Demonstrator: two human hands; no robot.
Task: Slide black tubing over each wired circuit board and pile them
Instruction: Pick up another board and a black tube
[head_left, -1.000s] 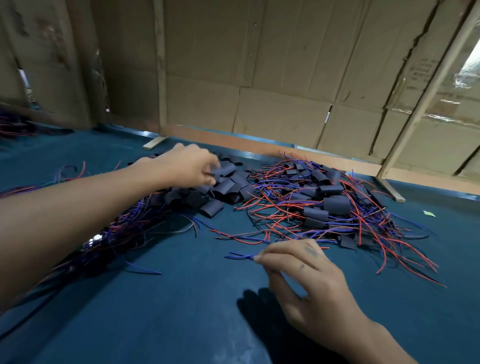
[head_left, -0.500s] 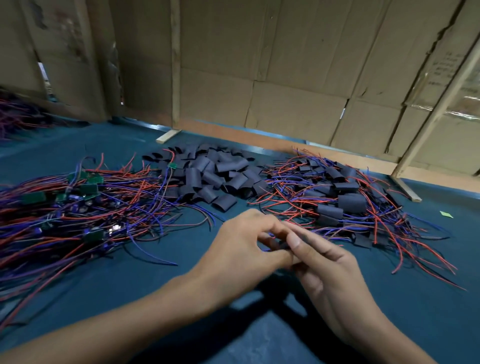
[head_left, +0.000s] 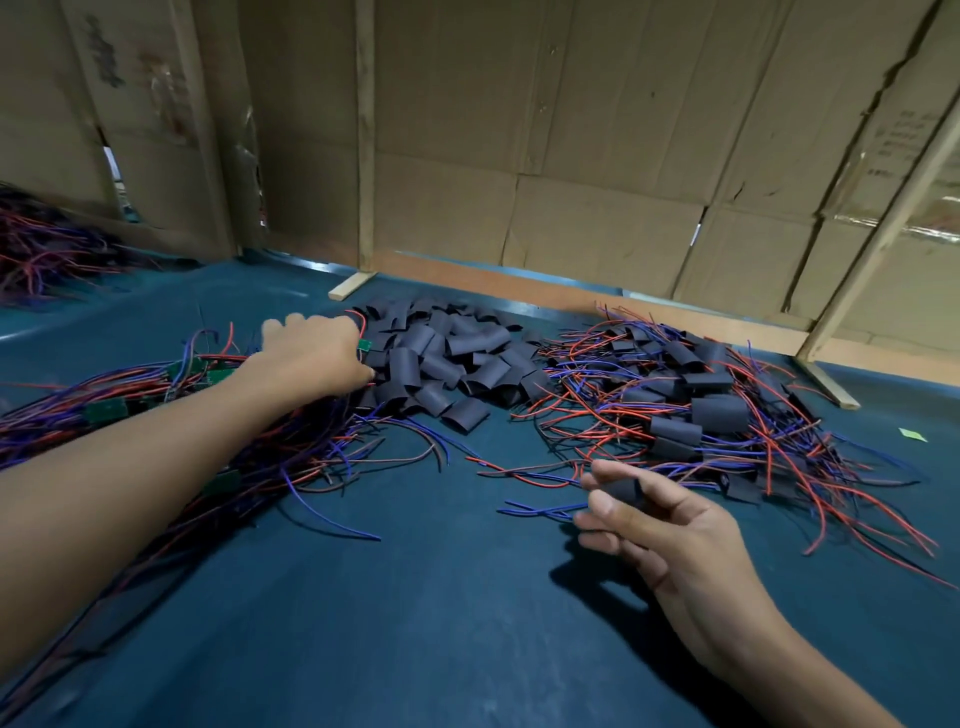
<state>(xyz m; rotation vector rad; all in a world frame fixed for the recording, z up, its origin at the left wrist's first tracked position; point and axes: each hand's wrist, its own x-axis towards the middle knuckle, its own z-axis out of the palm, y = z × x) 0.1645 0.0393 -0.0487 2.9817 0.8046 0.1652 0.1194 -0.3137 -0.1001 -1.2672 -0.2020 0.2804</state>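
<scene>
Left hand (head_left: 311, 353) grips a green circuit board (head_left: 365, 345) (wires attached); right hand (head_left: 670, 525) pinches a black tubing piece (head_left: 621, 488).

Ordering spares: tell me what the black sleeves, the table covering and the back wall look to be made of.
Black sleeves: likely matte thin-walled plastic tubing; they lie flattened and curled, without shine.
Table covering: probably dark teal fabric or felt-like mat; dull, faintly scuffed.
Back wall: corrugated cardboard sheets, brown with creases and torn seams, braced by pale wooden strips.

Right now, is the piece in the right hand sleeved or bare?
Sleeved: the right hand pinches a black tube, with red and blue wires trailing left from it. The board itself is hidden.
</scene>
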